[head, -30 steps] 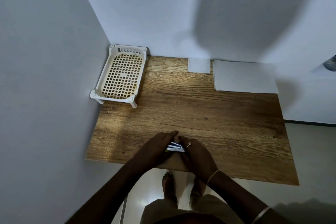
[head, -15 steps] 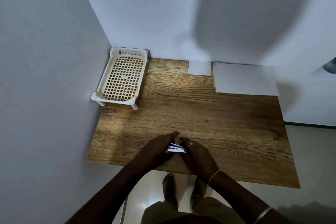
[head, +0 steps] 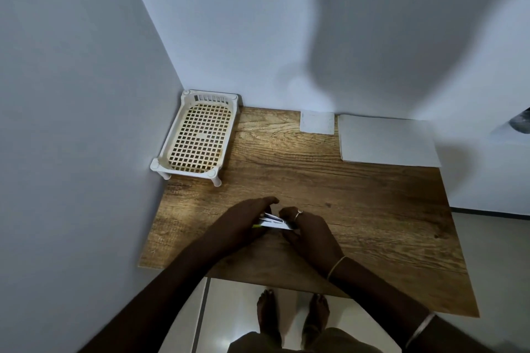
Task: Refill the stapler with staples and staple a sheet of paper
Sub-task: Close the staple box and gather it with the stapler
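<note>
I am seeing both hands gripping the stapler at the table's near edge: left hand wrapping its left end, right hand pinching its right. Long axis is running left-right; the paper is lying far-right, nearer my right hand.

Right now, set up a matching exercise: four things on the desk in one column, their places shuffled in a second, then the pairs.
Things:
1. basket
2. large paper sheet
3. small white square
4. stapler

Places:
A. between both hands, near edge
B. far left corner
C. far right, by the wall
D. back edge, middle

Pairs: 1-B, 2-C, 3-D, 4-A
</note>
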`<state>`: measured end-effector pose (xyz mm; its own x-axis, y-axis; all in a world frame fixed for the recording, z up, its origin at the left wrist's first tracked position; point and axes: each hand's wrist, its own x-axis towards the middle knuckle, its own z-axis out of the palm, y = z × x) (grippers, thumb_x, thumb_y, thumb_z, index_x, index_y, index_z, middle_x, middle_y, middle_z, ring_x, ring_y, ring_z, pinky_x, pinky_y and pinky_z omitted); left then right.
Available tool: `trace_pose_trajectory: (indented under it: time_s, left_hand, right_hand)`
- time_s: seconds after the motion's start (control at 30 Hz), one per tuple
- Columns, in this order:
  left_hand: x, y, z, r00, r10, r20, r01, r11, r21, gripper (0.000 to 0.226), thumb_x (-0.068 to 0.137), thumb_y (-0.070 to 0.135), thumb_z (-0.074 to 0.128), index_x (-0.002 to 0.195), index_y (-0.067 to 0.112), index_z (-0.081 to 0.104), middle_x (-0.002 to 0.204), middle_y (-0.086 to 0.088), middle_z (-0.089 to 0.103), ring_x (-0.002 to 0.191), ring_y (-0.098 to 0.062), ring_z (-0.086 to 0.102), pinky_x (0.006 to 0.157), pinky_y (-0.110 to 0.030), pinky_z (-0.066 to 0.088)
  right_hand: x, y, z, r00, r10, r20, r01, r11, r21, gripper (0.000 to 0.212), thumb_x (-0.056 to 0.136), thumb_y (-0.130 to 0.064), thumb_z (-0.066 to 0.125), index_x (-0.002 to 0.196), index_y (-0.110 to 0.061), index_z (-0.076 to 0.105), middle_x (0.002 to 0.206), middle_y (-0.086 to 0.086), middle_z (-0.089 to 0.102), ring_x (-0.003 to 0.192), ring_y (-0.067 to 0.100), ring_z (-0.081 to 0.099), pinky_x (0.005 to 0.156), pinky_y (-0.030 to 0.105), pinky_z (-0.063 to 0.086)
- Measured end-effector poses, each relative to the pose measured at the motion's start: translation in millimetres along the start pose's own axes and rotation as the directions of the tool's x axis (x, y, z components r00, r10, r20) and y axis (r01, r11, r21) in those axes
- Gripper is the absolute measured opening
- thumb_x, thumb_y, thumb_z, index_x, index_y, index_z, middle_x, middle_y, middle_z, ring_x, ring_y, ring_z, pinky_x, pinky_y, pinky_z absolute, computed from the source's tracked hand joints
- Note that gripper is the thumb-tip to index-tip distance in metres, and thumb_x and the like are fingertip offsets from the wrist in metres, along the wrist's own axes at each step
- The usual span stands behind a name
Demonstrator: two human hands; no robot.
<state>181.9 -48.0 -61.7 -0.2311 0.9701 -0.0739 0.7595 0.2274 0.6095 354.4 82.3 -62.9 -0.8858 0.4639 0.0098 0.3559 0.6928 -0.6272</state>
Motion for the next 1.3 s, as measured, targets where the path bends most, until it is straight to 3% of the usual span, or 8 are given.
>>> trace_pose_trajectory:
  time_s: [0.13, 0.23, 0.6, 0.9, 1.1, 1.3]
  left_hand:
    - [16, 2, -53, 0.995, 0.083, -0.064, -0.080, 0.996, 0.035, 0.058, 0.088, 0.019, 0.078, 0.141, 0.015, 0.054, 0.127, -0.004, 0.067, 0.111, -0.017, 0.064, 0.092, -0.028, 0.051]
    - [32, -5, -90, 0.992, 0.058, -0.110, -0.048, 0.995, 0.092, 0.059, 0.087, 0.019, 0.080, 0.140, 0.015, 0.055, 0.130, -0.008, 0.066, 0.113, -0.021, 0.064, 0.094, -0.032, 0.051]
    - [62, -74, -189, 0.982, -0.036, -0.184, 0.078, 0.971, 0.227, 0.062, 0.079, 0.005, 0.084, 0.136, 0.011, 0.059, 0.126, -0.007, 0.069, 0.113, -0.024, 0.066, 0.087, -0.022, 0.042]
    - [78, -131, -193, 0.983, -0.114, -0.143, 0.138, 0.975, 0.173, 0.059, 0.076, -0.002, 0.084, 0.129, 0.010, 0.064, 0.120, -0.010, 0.071, 0.107, -0.028, 0.068, 0.088, -0.032, 0.053]
    - [88, -156, -180, 0.979, -0.150, -0.141, 0.169, 0.976, 0.140, 0.057, 0.077, -0.003, 0.082, 0.129, 0.011, 0.064, 0.123, -0.009, 0.070, 0.111, -0.027, 0.067, 0.089, -0.028, 0.050]
    - [89, -167, -173, 0.976, -0.178, -0.124, 0.193, 0.973, 0.127, 0.056, 0.080, -0.001, 0.080, 0.132, 0.011, 0.063, 0.129, -0.010, 0.068, 0.117, -0.028, 0.064, 0.098, -0.037, 0.050]
  right_hand:
    - [44, -20, -22, 0.995, -0.094, -0.038, 0.096, 0.993, 0.072, 0.025, 0.087, -0.021, 0.073, 0.111, -0.019, 0.068, 0.094, 0.003, 0.075, 0.084, 0.020, 0.070, 0.073, 0.036, 0.055]
    - [84, -35, -33, 0.982, -0.175, -0.071, 0.181, 0.979, 0.095, 0.023, 0.086, -0.018, 0.074, 0.108, -0.013, 0.071, 0.096, 0.006, 0.076, 0.085, 0.023, 0.071, 0.072, 0.039, 0.054]
    - [216, -90, -8, 0.983, -0.168, -0.069, 0.173, 0.981, 0.082, 0.035, 0.081, -0.012, 0.076, 0.116, -0.012, 0.069, 0.108, 0.013, 0.076, 0.100, 0.030, 0.072, 0.086, 0.040, 0.058]
    - [270, -95, 36, 0.986, -0.167, -0.011, 0.165, 0.981, -0.106, 0.034, 0.085, -0.027, 0.073, 0.117, -0.016, 0.069, 0.109, 0.010, 0.074, 0.102, 0.030, 0.069, 0.085, 0.036, 0.055]
    - [282, -86, 54, 0.990, -0.138, -0.022, 0.135, 0.984, -0.117, 0.032, 0.085, -0.026, 0.072, 0.115, -0.015, 0.070, 0.106, 0.013, 0.074, 0.099, 0.032, 0.069, 0.083, 0.037, 0.055]
    - [284, -80, 63, 0.990, -0.139, -0.005, 0.137, 0.982, -0.130, 0.032, 0.086, -0.030, 0.071, 0.115, -0.017, 0.069, 0.108, 0.013, 0.074, 0.100, 0.032, 0.069, 0.088, 0.040, 0.053]
